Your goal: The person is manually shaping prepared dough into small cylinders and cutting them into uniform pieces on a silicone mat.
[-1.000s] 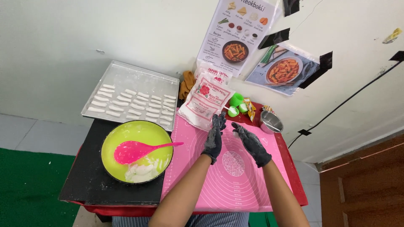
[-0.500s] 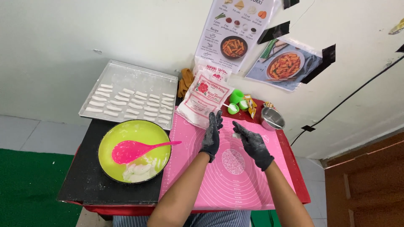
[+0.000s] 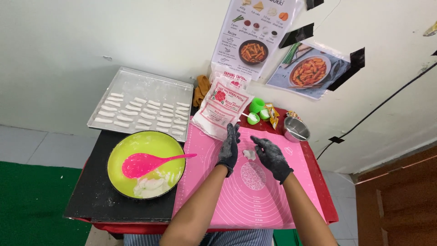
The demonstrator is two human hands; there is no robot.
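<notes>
While both forearms reach in from the near edge, the pink silicone mat (image 3: 255, 200) serves as landmark on the tabletop (image 3: 325, 182). Above the mat's printed circle, a small white dough piece (image 3: 249, 154) sits between two black-gloved hands. Left hand (image 3: 229, 148) stands on edge just left of the dough, fingers (image 3: 233, 132) pressed together and pointing away. Right hand (image 3: 272, 157) sits just right of the dough, fingers (image 3: 257, 140) loosely curled toward it; cannot tell whether either hand touches the dough. Left of the mat, a lime-green bowl (image 3: 145, 148) rests on a black board (image 3: 93, 196), holding a pink spoon (image 3: 143, 164) and a lump of white dough. At the mat's far edge leans a flour bag (image 3: 221, 109); right of it, small green cups (image 3: 257, 109) and a steel bowl (image 3: 296, 129). Far left of the mat, a metal tray (image 3: 136, 86) carries rows of white dough sticks (image 3: 143, 111).
</notes>
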